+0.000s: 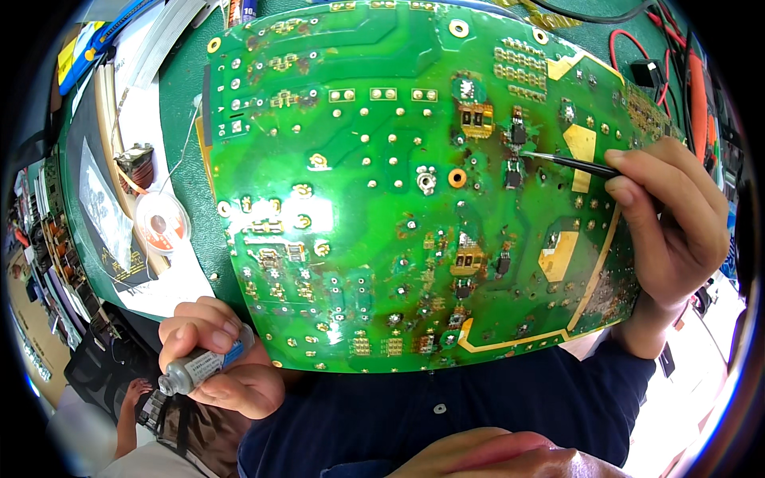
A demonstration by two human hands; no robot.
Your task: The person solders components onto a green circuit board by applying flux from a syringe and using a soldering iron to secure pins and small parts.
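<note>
A large green circuit board [382,215] fills the middle of the head view, with scorched brown patches and gold pads. My right hand [669,215] is closed on a slim black tool with a metal tip [582,166], perhaps tweezers; the tip is at small black chips [514,151] right of centre on the board. My left hand [219,366] is at the board's lower left corner, fingers wrapped round a small grey tube with a blue label [199,370].
A green mat [199,263] carries white papers, a wire spool [159,223], a copper coil [138,159] and a blue-handled tool [92,56]. Red and black cables [665,64] lie top right. Another person's hand [135,392] shows low on the left.
</note>
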